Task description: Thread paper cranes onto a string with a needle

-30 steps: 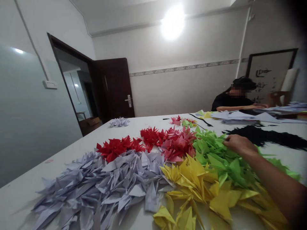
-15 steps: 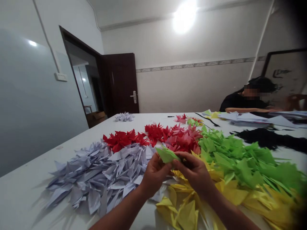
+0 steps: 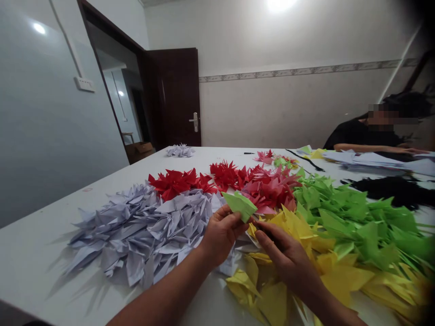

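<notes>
The left hand (image 3: 217, 237) pinched a folded green paper (image 3: 242, 206) above the tabletop (image 3: 50, 201), its long axis slanting from ten to four o'clock; the right hand (image 3: 288, 253), near its four-o'clock end, had bent fingers, contents unclear.

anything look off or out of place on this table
Nothing looks spilled or damaged. The white pile, red pile and green pile sit mostly by colour; the small far cluster mixes pink and green, which may be deliberate.
</notes>
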Motion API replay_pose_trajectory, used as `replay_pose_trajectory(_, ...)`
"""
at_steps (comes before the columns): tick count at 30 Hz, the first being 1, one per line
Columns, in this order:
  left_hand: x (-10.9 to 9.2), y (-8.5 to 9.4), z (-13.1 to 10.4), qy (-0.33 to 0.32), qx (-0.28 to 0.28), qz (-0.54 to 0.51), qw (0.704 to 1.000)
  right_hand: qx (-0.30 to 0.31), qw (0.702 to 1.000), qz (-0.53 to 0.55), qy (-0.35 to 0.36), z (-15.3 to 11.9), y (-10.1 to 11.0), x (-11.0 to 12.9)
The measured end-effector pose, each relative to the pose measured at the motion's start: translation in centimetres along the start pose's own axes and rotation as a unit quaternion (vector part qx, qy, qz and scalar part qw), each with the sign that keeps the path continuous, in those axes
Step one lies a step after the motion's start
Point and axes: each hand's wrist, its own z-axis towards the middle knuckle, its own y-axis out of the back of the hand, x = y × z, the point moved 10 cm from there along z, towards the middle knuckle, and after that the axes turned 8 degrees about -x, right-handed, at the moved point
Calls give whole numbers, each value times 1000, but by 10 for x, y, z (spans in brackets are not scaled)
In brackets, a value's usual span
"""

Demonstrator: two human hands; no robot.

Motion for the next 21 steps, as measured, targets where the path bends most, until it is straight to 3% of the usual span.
replay_pose_trajectory(16,-2,-8,-3,-51,38,84,994,-7,998,46,-48,1,2,-9)
replay_pose_trajectory(21,-6,-8,-3,-49,36,63,996,-1,999,49,-22,1,1,-3)
